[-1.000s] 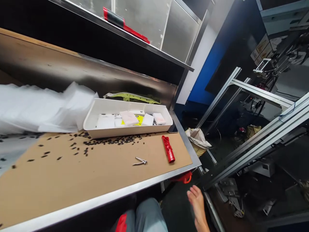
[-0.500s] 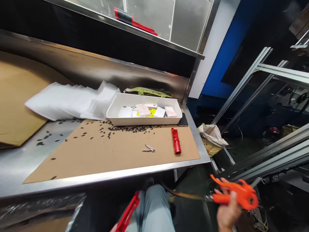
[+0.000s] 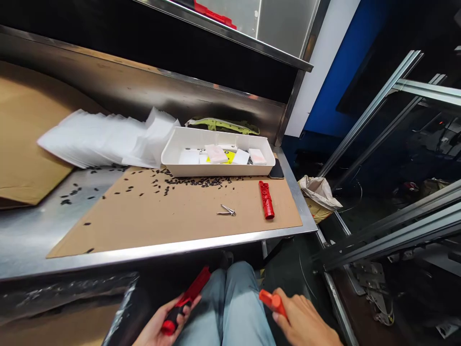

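Observation:
At the bottom, beside my left leg, my left hand is closed around a red plastic housing with a black grip part. Its long red end points up and to the right. My right hand, to the right of my knees, grips an orange air blow gun; most of the tool is hidden behind the fingers. On the cardboard sheet over the bench lies a second red housing, and left of it small metal nippers.
A white tray holds pale pads. Many small black pieces are scattered before it. White foam sheets lean at left, a phone lies at right. A paper sack stands by the metal frame, an open plastic-lined box below.
My right hand has brought the blow gun leftward, close to my knees, and turned it. The left hand with the red housing has come further into view. The view has shifted slightly.

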The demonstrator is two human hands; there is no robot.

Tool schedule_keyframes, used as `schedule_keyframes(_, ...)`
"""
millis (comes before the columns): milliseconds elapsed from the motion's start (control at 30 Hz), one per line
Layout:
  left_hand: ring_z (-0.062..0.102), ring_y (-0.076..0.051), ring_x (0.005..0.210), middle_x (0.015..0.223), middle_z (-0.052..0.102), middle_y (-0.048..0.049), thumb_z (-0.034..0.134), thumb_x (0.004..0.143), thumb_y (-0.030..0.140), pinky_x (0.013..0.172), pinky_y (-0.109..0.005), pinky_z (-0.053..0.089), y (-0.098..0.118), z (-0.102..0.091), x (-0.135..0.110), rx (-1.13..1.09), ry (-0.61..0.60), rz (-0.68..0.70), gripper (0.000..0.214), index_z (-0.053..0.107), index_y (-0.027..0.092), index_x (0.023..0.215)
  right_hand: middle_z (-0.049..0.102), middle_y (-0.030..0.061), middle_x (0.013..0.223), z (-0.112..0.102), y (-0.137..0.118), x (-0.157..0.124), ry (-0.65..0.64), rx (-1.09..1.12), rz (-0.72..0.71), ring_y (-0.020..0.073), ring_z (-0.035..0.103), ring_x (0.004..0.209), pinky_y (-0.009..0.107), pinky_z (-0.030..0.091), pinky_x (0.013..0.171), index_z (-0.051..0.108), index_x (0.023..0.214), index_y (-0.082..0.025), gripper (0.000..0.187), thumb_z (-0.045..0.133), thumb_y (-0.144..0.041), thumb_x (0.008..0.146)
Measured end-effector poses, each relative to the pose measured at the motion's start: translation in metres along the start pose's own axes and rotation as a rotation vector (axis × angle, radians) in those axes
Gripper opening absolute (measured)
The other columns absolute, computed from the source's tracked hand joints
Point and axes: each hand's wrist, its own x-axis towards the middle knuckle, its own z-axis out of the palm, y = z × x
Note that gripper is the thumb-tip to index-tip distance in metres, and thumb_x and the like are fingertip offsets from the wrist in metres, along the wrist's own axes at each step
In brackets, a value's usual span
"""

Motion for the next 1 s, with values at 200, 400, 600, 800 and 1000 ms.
schedule_keyframes(200,0.052,-0.007,0.039,0.067,0.059,0.0036,0.046,0.102,0.020,0.034,-0.014,0.046,0.002,-0.004,0.003,0.025,-0.029,0.012,0.020,0.056,0.011,0.117,0.070,0.0193,0.105,-0.008,-0.034,0.020,0.049,-0.148,-0.076,0.0392,0.067,0.102,0.050,0.050,0.085,0.056,0.127,-0.019,0.038,0.044,-0.023,0.092)
schedule_keyframes(400,0.054,-0.009,0.038,0.067,0.062,-0.0013,0.049,0.100,0.019,0.033,-0.016,0.047,0.001,0.000,0.001,0.125,-0.069,0.018,0.019,0.057,0.006,0.111,0.070,0.0236,0.107,-0.005,-0.050,0.044,0.096,-0.179,-0.118,0.0395,0.068,0.102,0.051,0.051,0.085,0.057,0.125,-0.013,0.036,0.041,-0.024,0.094)
schedule_keyframes(600,0.051,-0.011,0.035,0.057,0.057,-0.0054,0.050,0.096,0.015,0.032,-0.016,0.044,-0.002,0.002,-0.004,0.222,-0.083,0.108,0.018,0.060,0.000,0.097,0.071,0.0263,0.105,-0.011,-0.061,0.056,0.086,-0.215,-0.160,0.0401,0.069,0.100,0.051,0.052,0.081,0.057,0.124,-0.009,0.036,0.045,-0.024,0.093)
schedule_keyframes(800,0.066,-0.018,0.057,0.071,0.069,-0.0026,0.074,0.070,0.002,0.045,-0.018,0.051,-0.001,0.004,-0.005,0.406,0.009,0.432,0.037,0.065,0.015,0.103,0.072,0.0240,0.103,-0.008,-0.061,0.054,0.063,-0.238,-0.202,0.0394,0.070,0.098,0.051,0.054,0.081,0.058,0.122,-0.010,0.036,0.048,-0.028,0.093)
schedule_keyframes(1000,0.058,-0.016,0.052,0.059,0.058,0.0046,0.077,0.070,0.007,0.036,-0.015,0.034,0.003,0.000,-0.012,0.460,0.080,0.614,0.031,0.070,0.025,0.094,0.071,0.0229,0.104,-0.008,-0.056,0.050,0.052,-0.218,-0.188,0.0385,0.069,0.099,0.050,0.052,0.084,0.058,0.121,-0.012,0.035,0.046,-0.030,0.093)
